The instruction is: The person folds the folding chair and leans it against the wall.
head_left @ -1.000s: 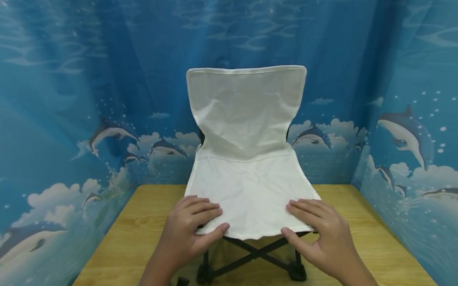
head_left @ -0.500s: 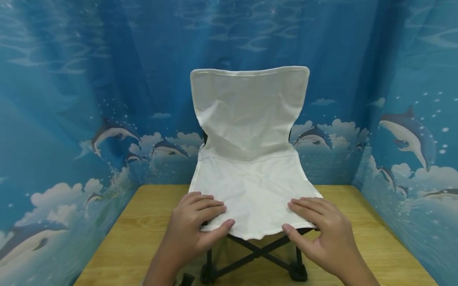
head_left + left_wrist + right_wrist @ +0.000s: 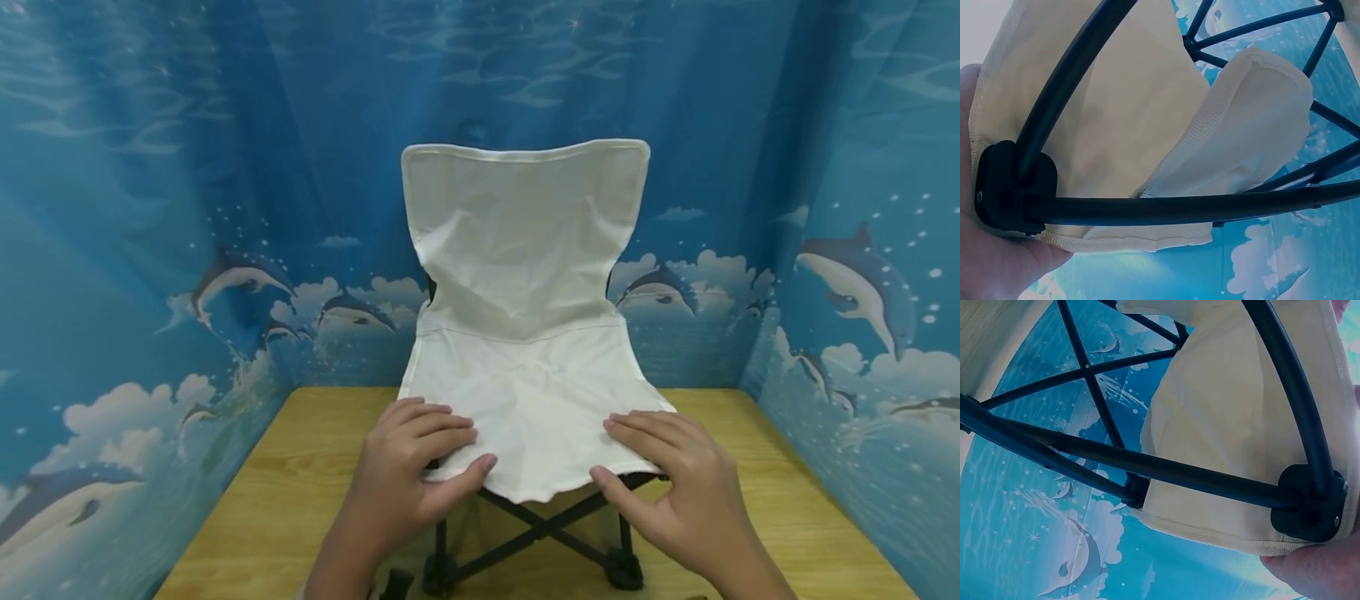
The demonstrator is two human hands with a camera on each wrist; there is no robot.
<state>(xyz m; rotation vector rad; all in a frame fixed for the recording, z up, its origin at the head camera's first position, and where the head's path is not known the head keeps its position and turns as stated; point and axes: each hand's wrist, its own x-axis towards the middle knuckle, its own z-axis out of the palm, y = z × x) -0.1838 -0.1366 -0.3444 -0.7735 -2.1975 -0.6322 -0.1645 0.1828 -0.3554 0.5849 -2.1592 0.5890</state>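
Observation:
A small folding chair with a white fabric seat (image 3: 525, 392) and backrest (image 3: 525, 217) stands upright, facing me. My left hand (image 3: 416, 458) rests on the seat's front left corner, fingers spread over the fabric, thumb at the front edge. On the front right corner lies my right hand (image 3: 682, 479) in much the same way. Underneath, the left wrist view shows a black corner joint (image 3: 1016, 187) with tubes, beside the left thumb (image 3: 1035, 262). A matching black joint (image 3: 1310, 503) appears in the right wrist view, close to the right thumb (image 3: 1310, 569).
The chair's crossed black legs (image 3: 542, 528) stand on a wood-grain tabletop (image 3: 300, 467). Blue curtains (image 3: 337, 183) printed with dolphins and clouds enclose the back and both sides. A small black piece (image 3: 397, 583) shows beside the left wrist.
The chair has shifted slightly right in view. My left hand has moved a little right and forward with it; the right hand has stayed almost in place on its corner.

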